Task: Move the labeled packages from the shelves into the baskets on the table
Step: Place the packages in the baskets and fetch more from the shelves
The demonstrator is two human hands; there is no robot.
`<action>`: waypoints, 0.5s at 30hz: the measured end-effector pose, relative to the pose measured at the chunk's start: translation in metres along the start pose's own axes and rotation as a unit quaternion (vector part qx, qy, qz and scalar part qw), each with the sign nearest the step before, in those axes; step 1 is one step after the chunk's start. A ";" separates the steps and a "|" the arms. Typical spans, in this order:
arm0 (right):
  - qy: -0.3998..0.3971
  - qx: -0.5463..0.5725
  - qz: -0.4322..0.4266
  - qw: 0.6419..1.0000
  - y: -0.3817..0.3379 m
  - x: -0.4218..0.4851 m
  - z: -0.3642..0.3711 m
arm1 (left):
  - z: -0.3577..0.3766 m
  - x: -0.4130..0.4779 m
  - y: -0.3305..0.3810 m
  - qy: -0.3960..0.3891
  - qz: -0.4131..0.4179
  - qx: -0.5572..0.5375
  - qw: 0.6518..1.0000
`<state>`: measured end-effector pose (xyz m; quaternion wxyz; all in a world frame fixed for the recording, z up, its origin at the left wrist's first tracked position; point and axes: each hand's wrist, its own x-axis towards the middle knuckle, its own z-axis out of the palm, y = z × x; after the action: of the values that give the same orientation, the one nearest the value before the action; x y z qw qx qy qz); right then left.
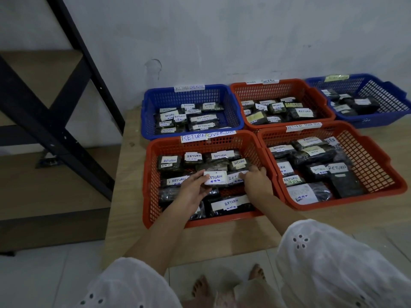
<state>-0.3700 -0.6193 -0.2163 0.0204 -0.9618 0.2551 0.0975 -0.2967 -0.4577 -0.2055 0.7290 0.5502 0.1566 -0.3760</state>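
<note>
Inside the near red basket, the left hand grips a RETURN-labelled package; the right hand apparently rests loose-fingered beside it.

basket red | far basket blue | package black (label white)

Dim, bluish light, flat and even; source out of sight. Wall reads grey and mottled. Black shelf frame shows almost no detail. Labels stand out white; small writing perhaps softened by blur. Wide-angle bending at edges.
</note>
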 end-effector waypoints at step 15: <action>0.009 0.445 0.040 0.894 0.001 -0.005 -0.024 | 0.023 0.001 -0.003 -0.008 -0.010 0.042 0.999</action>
<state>-0.3706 -0.6200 -0.1916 0.4404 -0.8416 0.3106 -0.0341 -0.3026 -0.4795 -0.1999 0.7025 0.5759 0.1405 -0.3939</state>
